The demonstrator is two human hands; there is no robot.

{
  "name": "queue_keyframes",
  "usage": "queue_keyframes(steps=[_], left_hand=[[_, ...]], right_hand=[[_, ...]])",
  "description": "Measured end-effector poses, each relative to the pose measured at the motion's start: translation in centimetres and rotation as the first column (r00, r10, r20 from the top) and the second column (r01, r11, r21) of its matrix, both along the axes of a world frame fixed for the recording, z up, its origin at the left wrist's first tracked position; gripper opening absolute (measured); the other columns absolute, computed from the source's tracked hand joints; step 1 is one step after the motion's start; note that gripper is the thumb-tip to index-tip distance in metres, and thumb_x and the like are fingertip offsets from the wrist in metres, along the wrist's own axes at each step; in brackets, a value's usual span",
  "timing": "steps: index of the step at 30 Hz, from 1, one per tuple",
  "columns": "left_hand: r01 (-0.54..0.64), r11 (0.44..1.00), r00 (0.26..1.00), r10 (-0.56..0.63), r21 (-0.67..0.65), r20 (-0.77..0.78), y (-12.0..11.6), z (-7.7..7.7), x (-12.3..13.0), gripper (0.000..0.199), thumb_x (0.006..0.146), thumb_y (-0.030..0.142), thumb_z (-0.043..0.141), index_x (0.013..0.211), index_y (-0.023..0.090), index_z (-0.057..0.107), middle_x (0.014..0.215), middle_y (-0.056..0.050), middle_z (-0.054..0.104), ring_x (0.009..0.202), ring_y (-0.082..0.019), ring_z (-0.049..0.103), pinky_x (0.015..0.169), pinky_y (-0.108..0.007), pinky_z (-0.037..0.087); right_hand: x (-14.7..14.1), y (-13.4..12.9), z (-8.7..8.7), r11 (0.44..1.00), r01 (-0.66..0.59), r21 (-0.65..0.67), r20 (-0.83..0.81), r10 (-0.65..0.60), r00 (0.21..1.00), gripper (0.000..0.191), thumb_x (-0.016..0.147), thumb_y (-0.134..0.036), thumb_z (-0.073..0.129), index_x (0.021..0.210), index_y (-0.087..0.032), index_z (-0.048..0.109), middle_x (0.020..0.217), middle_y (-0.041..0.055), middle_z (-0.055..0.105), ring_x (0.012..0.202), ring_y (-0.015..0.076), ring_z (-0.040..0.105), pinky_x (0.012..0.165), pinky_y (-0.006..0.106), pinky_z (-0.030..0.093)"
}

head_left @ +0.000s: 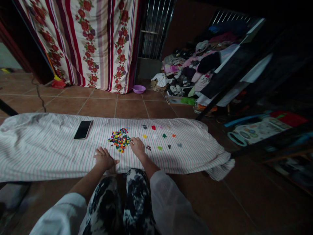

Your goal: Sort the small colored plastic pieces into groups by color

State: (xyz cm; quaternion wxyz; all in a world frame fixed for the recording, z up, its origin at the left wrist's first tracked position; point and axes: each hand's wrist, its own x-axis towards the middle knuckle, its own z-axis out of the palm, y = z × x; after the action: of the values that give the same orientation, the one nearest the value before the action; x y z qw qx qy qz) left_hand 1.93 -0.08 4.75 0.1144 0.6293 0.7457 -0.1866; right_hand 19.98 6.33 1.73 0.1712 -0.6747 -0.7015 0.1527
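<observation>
Hands (137, 147) (two) near one pile (119, 140)

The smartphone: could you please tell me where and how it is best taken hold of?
Grip the smartphone by its two long edges at mid-length, the left hand coming from above on the near side; it lies flat, slim and oblong, so those edges seem easiest.

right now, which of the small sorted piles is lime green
The lime green pile is in the row nearest you, between the maroon pile and the black pile; the dark green pile is farther away.
</observation>
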Motion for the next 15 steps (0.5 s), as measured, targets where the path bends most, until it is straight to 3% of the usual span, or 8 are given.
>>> queue_keyframes(steps=[11,15], left_hand=[[0.03,0.999,0.998,-0.03,0.013,-0.047,0.0,-0.84,-0.13,0.105,0.078,0.07,0.032,0.143,-0.011,0.018,0.15,-0.037,0.016,0.138,-0.053,0.016,0.098,-0.061,0.034],[0.029,0.999,0.999,-0.028,0.016,-0.038,0.09,-1.09,-0.24,0.105,0.077,0.071,0.031,0.143,-0.01,0.019,0.15,-0.036,0.018,0.138,-0.053,0.017,0.095,-0.061,0.036]], right_hand=[[-0.33,-0.13,0.47,0.999,0.033,-0.018,0.017,-0.032,0.999,0.021,0.091,-0.026,0.048,0.107,-0.025,0.063,0.107,0.0048,0.062,0.1,0.016,0.058,0.083,0.025,0.041],[-0.26,0.53,0.71,0.997,0.046,-0.063,0.014,-0.045,0.999,0.021,0.09,-0.035,0.051,0.102,-0.025,0.065,0.104,0.0047,0.063,0.097,0.0163,0.059,0.081,0.026,0.042]])
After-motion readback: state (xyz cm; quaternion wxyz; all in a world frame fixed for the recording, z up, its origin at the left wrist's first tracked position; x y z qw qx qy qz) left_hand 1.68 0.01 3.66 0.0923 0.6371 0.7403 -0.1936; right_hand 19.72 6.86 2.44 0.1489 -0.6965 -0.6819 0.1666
